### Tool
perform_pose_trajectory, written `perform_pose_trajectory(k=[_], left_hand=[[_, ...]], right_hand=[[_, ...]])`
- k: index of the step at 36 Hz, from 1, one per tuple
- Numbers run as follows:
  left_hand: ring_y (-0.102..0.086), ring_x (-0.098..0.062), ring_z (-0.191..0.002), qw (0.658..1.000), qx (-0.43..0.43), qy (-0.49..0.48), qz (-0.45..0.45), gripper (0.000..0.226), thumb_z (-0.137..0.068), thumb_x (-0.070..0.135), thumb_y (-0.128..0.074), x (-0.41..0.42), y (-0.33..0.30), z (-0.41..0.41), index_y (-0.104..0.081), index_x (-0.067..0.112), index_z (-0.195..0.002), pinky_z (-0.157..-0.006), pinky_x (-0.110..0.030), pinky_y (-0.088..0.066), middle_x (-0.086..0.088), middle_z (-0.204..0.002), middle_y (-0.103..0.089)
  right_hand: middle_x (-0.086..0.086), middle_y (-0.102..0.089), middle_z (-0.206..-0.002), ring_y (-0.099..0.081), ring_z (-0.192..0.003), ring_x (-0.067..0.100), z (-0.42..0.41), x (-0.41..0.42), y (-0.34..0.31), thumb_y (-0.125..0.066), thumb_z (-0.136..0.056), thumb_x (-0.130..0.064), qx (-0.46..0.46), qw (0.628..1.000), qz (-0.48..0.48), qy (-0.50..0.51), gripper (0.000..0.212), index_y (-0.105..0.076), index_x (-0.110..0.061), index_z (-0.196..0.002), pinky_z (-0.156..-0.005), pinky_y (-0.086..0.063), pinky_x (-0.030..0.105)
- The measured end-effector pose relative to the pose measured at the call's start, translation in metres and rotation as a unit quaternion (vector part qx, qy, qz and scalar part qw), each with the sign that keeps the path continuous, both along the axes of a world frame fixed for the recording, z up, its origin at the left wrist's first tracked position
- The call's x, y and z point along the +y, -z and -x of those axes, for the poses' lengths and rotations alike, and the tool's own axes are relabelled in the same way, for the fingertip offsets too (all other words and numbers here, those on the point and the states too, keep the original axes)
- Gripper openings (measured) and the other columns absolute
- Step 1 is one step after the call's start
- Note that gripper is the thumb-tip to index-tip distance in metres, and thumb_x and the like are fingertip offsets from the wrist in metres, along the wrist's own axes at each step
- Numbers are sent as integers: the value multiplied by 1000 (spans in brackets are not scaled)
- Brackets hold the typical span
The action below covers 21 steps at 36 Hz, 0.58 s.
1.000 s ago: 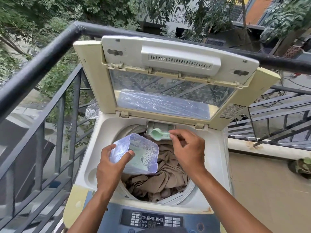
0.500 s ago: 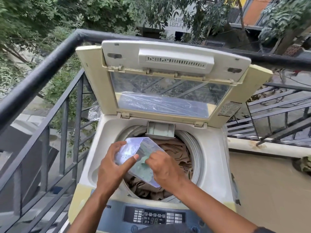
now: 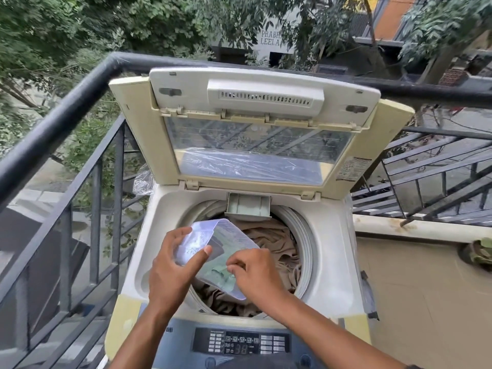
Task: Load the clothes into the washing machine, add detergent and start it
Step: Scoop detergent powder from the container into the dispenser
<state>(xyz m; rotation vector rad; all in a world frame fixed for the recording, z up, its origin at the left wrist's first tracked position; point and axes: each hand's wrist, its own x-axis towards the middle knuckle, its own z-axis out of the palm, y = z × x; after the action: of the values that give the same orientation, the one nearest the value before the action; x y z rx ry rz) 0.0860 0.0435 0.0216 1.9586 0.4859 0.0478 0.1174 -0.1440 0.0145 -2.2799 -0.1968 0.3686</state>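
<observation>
Washing machine [image 3: 330, 262] stands on a balcony against a black railing [image 3: 66, 107], lid [image 3: 255, 134] propped fully open and leaning back toward the rail; a knock to the lid could drop it onto the arms working below. Drum [image 3: 300, 235] is loaded with tan clothes [image 3: 277, 243], heaped high toward the back, just under the small detergent drawer [image 3: 249, 206], which sits pulled out at the rear rim with pale green powder visible in it. Risk: if the drawer is left out, the lid may not close properly. Control panel [image 3: 239, 342] at the front edge is lit, display showing digits, so the machine looks powered but, by my reading, not yet started. Clear plastic detergent tub [image 3: 221, 257] is held tilted directly over the open drum, with greenish powder in its lower end. Left hand [image 3: 170, 272] grips the tub from the side, thumb pressed across its face. Right hand [image 3: 255, 272] has fingers bent and dipped into the tub's mouth; whether it pinches a scoop in there I cannot tell. Main hazards from here: the tilted tub slipping and dumping powder straight onto the clothes, too much in one clump; powder scattering over the rim; or the tub itself falling into the drum.
</observation>
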Motion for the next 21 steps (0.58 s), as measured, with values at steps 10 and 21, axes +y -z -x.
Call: perform_pose_trajectory(k=[10,21], left_hand=[[-58,-9,-129,1000,7,-17,0,71,-61,80,-69,-2,4,-2,-58,46,-122,-102,-48,-51,17,-129,-67],[-58,-9,-126,996,36,-75,29,72,-60,82,-68,-4,13,-17,-60,43,-120,-104,-43,-47,18,-124,-66]], right_hand=[[-7,-75,-69,-74,-64,10,-12,-7,0,-76,-84,-13,76,984,-69,146,11,-80,-20,-77,-69,-64,43],[9,-78,-78,-71,-59,16,-31,-26,-7,-74,-90,-1,138,932,-210,261,9,-79,-8,-88,-54,-57,23]])
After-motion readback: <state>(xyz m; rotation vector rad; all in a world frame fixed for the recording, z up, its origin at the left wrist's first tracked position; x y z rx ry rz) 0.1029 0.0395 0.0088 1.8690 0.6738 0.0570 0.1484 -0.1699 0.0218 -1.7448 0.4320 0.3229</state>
